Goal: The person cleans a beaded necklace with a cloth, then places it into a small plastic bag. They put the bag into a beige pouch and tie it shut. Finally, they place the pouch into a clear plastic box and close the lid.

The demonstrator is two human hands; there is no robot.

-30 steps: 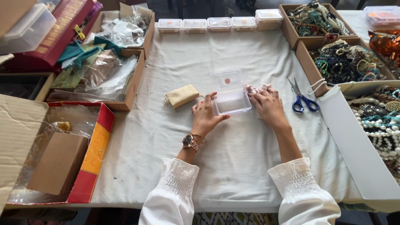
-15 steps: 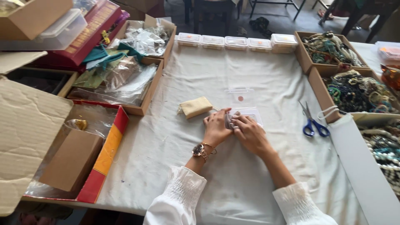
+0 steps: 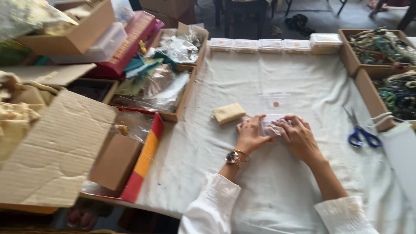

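Observation:
Both hands meet at the middle of a table covered in white cloth. My left hand, with a watch on the wrist, and my right hand hold a small clear plastic box between them on the cloth. The box's clear lid, with a small orange dot, stands open just behind the hands. A folded tan cloth pouch lies to the left of my left hand.
Blue-handled scissors lie to the right. A row of small clear boxes lines the far edge. Cardboard trays of beaded jewellery stand at the right. Boxes of plastic bags and a red box crowd the left.
My view has swung left and back, so the left-hand boxes fill more of it. My hands have closed in around the small clear box and stay on it.

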